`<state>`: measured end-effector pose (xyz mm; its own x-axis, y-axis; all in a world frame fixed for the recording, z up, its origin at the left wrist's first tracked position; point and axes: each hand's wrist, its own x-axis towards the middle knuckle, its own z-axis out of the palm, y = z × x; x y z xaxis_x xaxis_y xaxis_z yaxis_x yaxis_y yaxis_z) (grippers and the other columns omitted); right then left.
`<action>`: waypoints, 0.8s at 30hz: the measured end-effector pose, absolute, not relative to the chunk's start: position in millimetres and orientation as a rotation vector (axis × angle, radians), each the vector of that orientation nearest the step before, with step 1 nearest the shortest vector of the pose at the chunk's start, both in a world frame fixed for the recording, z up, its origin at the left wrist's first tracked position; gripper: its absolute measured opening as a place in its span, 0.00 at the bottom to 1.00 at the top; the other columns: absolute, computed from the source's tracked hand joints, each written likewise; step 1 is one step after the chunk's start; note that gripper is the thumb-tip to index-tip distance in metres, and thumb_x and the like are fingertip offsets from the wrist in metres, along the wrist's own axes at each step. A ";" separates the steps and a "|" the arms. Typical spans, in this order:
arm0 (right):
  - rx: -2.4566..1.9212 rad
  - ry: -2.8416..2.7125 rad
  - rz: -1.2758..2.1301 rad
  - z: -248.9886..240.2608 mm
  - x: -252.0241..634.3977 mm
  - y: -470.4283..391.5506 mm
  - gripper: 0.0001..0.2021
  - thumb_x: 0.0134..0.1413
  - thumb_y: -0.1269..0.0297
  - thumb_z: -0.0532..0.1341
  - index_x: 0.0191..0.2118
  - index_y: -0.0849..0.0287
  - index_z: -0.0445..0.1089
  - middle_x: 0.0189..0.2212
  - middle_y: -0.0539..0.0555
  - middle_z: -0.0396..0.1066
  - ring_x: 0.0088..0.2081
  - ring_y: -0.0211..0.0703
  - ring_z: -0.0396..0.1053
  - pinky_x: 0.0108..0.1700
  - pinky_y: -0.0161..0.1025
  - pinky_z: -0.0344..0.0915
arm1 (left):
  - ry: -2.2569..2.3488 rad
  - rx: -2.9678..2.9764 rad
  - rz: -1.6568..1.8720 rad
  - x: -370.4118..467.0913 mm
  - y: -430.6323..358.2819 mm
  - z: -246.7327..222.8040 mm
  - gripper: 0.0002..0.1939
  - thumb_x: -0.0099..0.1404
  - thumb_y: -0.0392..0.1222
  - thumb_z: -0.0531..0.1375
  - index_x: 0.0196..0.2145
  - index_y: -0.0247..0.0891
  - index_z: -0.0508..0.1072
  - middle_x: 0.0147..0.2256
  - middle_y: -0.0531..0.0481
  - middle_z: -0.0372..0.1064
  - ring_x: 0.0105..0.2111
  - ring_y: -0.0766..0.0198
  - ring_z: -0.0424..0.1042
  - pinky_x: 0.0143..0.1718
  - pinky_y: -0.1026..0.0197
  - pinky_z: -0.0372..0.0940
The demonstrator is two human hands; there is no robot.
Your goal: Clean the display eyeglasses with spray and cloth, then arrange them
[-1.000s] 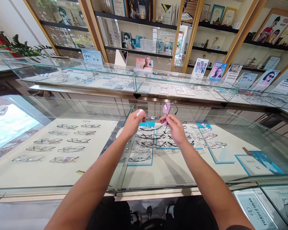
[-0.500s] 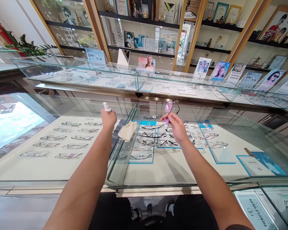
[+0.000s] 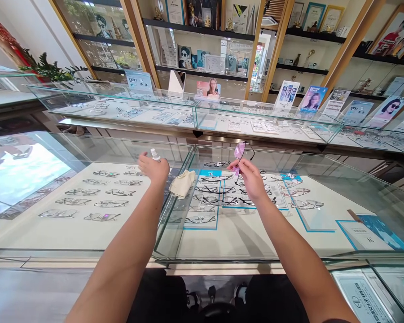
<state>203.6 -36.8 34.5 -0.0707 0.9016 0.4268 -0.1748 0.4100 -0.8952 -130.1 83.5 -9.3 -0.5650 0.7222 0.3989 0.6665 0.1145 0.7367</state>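
My left hand [image 3: 154, 169] is over the glass counter with its fingers spread to the left and its thumb to the right. A small white spray bottle [image 3: 155, 154] stands upright just beyond it, its lower part hidden by the hand. In my right hand [image 3: 251, 177] is a pair of glasses [image 3: 240, 150] with pink-tinted lenses and dark temples, pinched between thumb and fingers and turned upright above the counter. Between the hands, a crumpled cream cloth [image 3: 182, 184] lies on the glass top.
Beneath the glass counter [image 3: 256, 242] are rows of spectacle frames [image 3: 82, 192] and blue-edged display cards. Farther back runs a second glass showcase [image 3: 218, 117] with standing advert cards [image 3: 313, 99] on top. Shelves [image 3: 202, 74] line the wall.
My left hand has loosened from a closed grip around the spray bottle, its fingers now spreading. My right hand keeps hold of the glasses. The view has shifted slightly.
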 end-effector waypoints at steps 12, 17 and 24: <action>-0.710 -1.345 1.033 39.1 204.3 -39.2 0.13 0.70 0.52 0.61 0.37 0.51 0.77 0.40 0.53 0.80 0.46 0.49 0.73 0.49 0.44 0.64 | 2.134 1.962 0.111 -82.0 51.7 21.0 0.16 0.49 0.48 0.74 0.29 0.42 0.73 0.30 0.39 0.78 0.35 0.40 0.79 0.37 0.48 0.68; -0.727 -1.329 1.035 41.6 204.8 -39.8 0.14 0.69 0.49 0.61 0.38 0.51 0.78 0.40 0.53 0.79 0.46 0.49 0.73 0.51 0.44 0.66 | 2.091 2.152 0.245 -78.9 50.3 26.9 0.10 0.63 0.46 0.65 0.42 0.42 0.77 0.40 0.37 0.79 0.43 0.40 0.79 0.40 0.50 0.68; -0.718 -1.319 1.016 44.9 206.8 -39.3 0.14 0.70 0.49 0.61 0.39 0.51 0.78 0.39 0.53 0.79 0.46 0.50 0.73 0.51 0.45 0.66 | 1.363 2.505 0.853 -16.8 15.9 30.4 0.16 0.74 0.44 0.56 0.56 0.42 0.74 0.50 0.42 0.76 0.49 0.49 0.76 0.47 0.54 0.67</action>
